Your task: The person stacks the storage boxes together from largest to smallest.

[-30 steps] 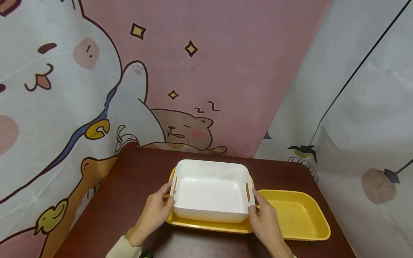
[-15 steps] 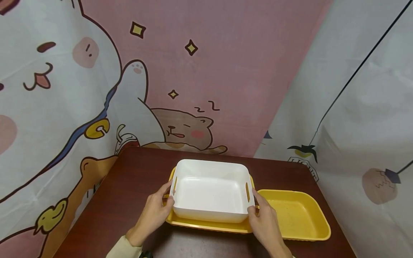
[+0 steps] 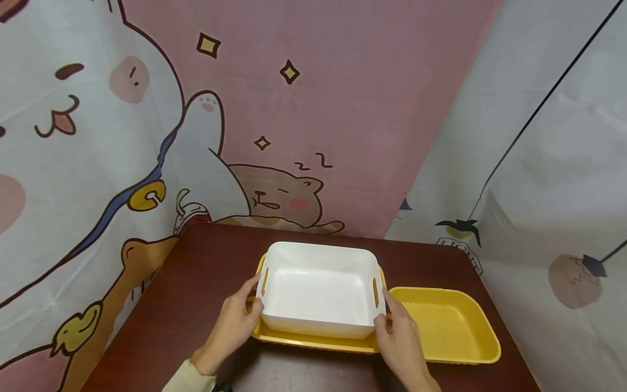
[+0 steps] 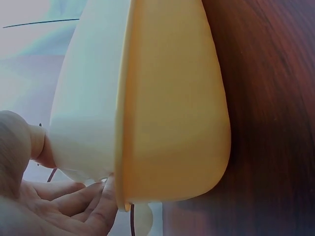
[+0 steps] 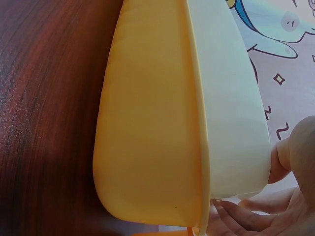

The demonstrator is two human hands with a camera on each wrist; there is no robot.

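Observation:
A white rectangular bin (image 3: 320, 294) with slotted ends sits partly inside a yellow basin (image 3: 318, 344), its upper walls standing above the yellow rim. My left hand (image 3: 232, 318) grips the bin's left end, thumb on the near corner and fingers at the outer side below the slot. At the right end my right hand (image 3: 403, 335) holds it the same way. Both wrist views show the white wall (image 4: 91, 98) rising over the yellow basin (image 5: 147, 123), with fingertips right at the yellow rim. The inside of the white bin holds nothing.
A second yellow basin (image 3: 453, 326) lies to the right on the dark wooden table (image 3: 196, 272), close beside the right hand. Behind the table hangs a printed cloth (image 3: 343, 109) with cartoon animals, and it continues along both sides.

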